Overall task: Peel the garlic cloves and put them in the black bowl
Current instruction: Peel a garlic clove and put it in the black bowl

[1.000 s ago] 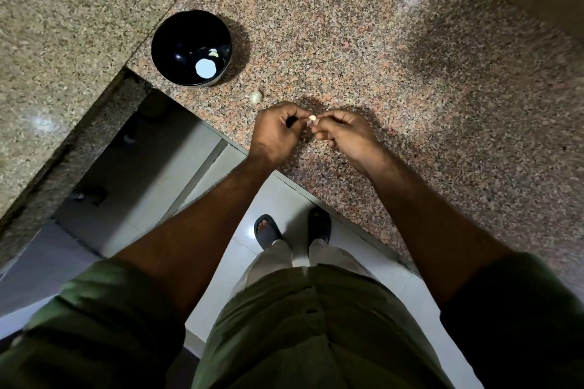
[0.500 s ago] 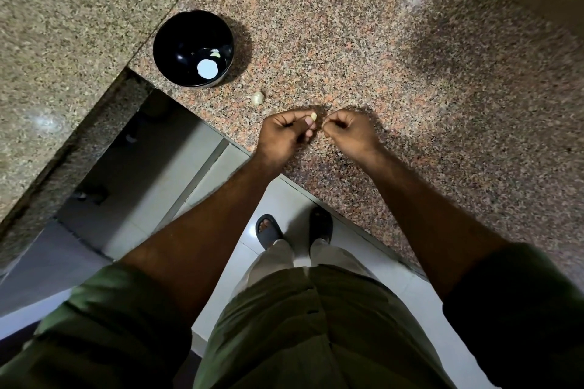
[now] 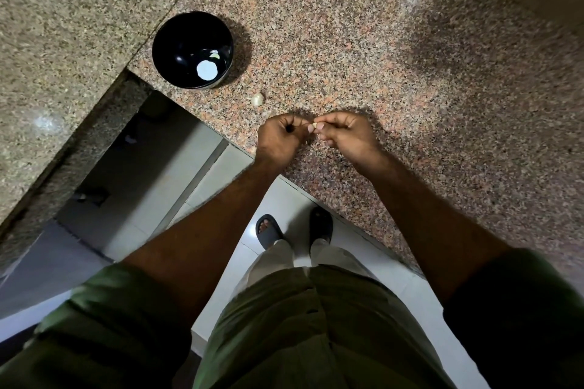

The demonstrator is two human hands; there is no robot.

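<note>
Just above the counter's front edge, my left hand (image 3: 281, 139) and my right hand (image 3: 344, 136) meet fingertip to fingertip. Both pinch a small pale garlic clove (image 3: 311, 127) between them; most of the clove is hidden by the fingers. Up and to the left stands the black bowl (image 3: 177, 41), with a pale piece of garlic (image 3: 215, 55) and a bright reflection inside. Another garlic clove (image 3: 257, 99), in its skin, lies on the counter between the bowl and my left hand.
The speckled granite counter (image 3: 395, 57) stretches right and back, meeting a second slab at left. Its front edge runs diagonally under my wrists; below it are white floor tiles and my feet in dark slippers (image 3: 268, 230).
My hands drew slightly apart half a second ago, the clove staying at my left fingertips; now they are together again, both pinching it.
</note>
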